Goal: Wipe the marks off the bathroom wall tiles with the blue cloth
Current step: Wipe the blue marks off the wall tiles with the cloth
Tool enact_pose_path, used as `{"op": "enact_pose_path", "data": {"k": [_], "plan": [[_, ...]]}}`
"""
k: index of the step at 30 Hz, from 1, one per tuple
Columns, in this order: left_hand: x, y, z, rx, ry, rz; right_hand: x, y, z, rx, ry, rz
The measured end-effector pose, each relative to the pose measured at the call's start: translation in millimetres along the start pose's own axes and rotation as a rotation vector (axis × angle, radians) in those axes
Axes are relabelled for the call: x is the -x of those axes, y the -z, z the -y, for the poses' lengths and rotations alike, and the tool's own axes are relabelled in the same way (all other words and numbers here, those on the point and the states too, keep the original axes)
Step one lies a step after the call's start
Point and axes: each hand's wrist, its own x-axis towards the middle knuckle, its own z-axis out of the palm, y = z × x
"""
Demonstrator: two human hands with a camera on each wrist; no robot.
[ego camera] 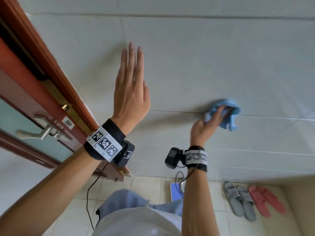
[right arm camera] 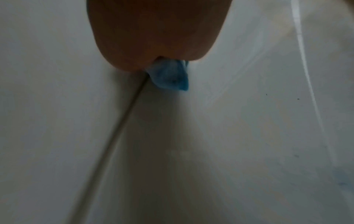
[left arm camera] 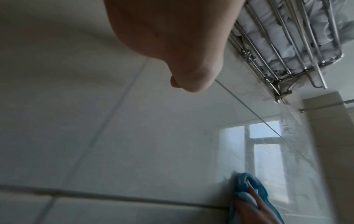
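cloth [ego camera: 228, 114]: blue, bunched, pressed vs wall tiles [ego camera: 196, 65] right at a horiz. grout line [ego camera: 170, 111]; low on wall, well right of door. Loose tail hangs below the wad.
r hand [ego camera: 207, 122]: fingers [ego camera: 219, 111] laid over cloth, partly curled into folds, so clamped on it and pushing it flat to tile. Prob. bunched to give a thicker pad w/ more pressure on small spot. R wrist view: only palm heel and a bit of cloth; grip detail hidden there.
l hand [ego camera: 131, 87]: flat, fingers straight and together, thumb alongside; holds nothing. Seems laid on or just off tile above and left of cloth; contact not certain. Likely a brace for balance while leaning in.
marks: none clear near cloth in head view; r wrist view shows a few tiny dark specks [right arm camera: 266, 94] and a faint blue smudge [right arm camera: 341, 178] on tile. Too small to call.
stage: mid-wipe, judged from blur on cloth; how much left, can't tell.
door [ego camera: 34, 92]: red-brown, metal handle [ego camera: 39, 133], left of l hand.
rack [left arm camera: 287, 45]: wire, white fabric in it, high on wall (l wrist view).
floor: grey slippers [ego camera: 238, 201], pink slippers [ego camera: 265, 200], blue scale [ego camera: 175, 191] below.
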Motion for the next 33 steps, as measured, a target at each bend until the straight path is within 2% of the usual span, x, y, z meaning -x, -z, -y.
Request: {"op": "enact_pose_path", "data": {"k": [3, 5, 10, 13, 19, 22, 24, 26, 28, 30, 33], "plan": [[1, -23, -43, 0.052, -0.068, 0.029, -57, 49, -22, -0.215, -0.331, -0.201], [-4, -35, -69, 0.083, -0.086, 0.032, -74, 66, -28, -0.275, -0.423, -0.238], [-22, -62, -130, 0.117, -0.119, 0.025, -76, 72, -18, -0.236, -0.423, -0.186], [-32, -76, -166, 0.132, -0.145, 0.026, -86, 92, -24, -0.223, -0.431, -0.172], [-47, -90, -215, 0.090, -0.137, -0.017, -172, 162, -48, -0.262, -0.515, -0.268], [-48, -93, -232, 0.074, -0.109, -0.038, -193, 172, -44, -0.312, -0.521, -0.313], [-49, -93, -238, 0.070, -0.077, -0.057, -194, 166, -29, -0.285, -0.455, -0.323], [-52, -91, -239, 0.058, -0.039, -0.075, -188, 151, -2, -0.234, -0.269, -0.263], [-54, -89, -238, 0.044, -0.007, -0.079, -169, 134, 23, -0.157, -0.001, -0.072], [-55, -85, -236, 0.037, 0.018, -0.074, -141, 118, 25, -0.018, 0.262, 0.108], [-53, -76, -232, 0.019, 0.031, -0.084, -103, 111, 0, 0.105, 0.388, 0.407]]}}
